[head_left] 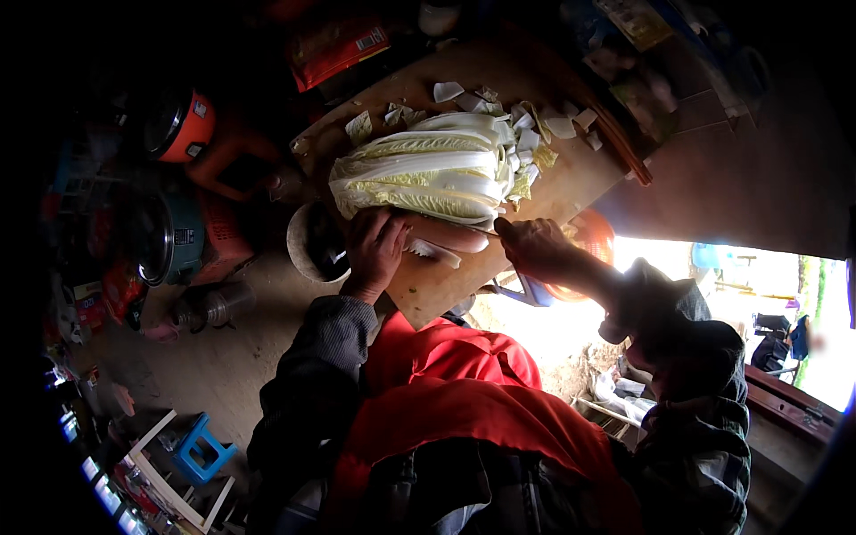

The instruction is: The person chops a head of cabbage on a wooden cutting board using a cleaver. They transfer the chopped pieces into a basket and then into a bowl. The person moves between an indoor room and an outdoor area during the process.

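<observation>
Leaves of napa cabbage (419, 169) lie stacked lengthwise on a wooden cutting board (557, 183). Along their near side rests the wide blade of a kitchen knife (450, 234), its face catching brownish light. My right hand (535, 248) is closed around the knife's handle, at the right end of the blade. At the left end, my left hand (376, 248) holds the near edge of the cabbage, fingers bent over it. A cut cabbage strip (432, 253) lies just nearer than the blade. Chopped cabbage pieces (526, 143) are heaped at the right and far ends.
Left of the board stands a pale round container (309, 242). Farther left are a green pot (169, 239) and an orange-red cooker (187, 125). Long wooden sticks (615, 134) lie along the board's right edge. A blue stool (204, 450) stands at the lower left.
</observation>
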Demonstrator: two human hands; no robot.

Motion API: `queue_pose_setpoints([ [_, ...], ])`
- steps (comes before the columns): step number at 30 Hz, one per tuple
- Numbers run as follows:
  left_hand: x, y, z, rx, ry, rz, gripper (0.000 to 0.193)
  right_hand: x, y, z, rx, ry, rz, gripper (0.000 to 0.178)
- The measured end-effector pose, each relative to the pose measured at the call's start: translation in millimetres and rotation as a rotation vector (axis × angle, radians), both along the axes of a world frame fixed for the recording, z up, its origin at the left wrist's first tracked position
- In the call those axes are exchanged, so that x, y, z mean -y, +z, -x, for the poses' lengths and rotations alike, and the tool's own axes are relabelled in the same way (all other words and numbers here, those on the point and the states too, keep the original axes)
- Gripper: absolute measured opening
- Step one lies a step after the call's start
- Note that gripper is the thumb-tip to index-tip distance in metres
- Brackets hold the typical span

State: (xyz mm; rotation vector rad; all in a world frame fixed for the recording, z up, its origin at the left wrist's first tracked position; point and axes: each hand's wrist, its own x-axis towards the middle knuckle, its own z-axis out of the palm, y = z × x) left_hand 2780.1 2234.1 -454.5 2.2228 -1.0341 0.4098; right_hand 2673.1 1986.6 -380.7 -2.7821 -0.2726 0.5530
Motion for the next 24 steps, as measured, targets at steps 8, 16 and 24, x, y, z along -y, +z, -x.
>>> queue_pose_setpoints([
  [8, -12, 35, 13, -0.088, -0.127, -0.124, 0.048, 31, 43, 23, 0.096, -0.156, -0.152, 0.020],
  [16, 38, 62, -14, 0.068, -0.278, -0.473, 0.130, 27, 66, 79, -0.126, -0.926, -0.724, 0.021],
  [24, 74, 68, -66, -0.056, -0.410, -0.722, 0.135, 15, 44, 78, 0.050, -0.929, -0.670, 0.026],
])
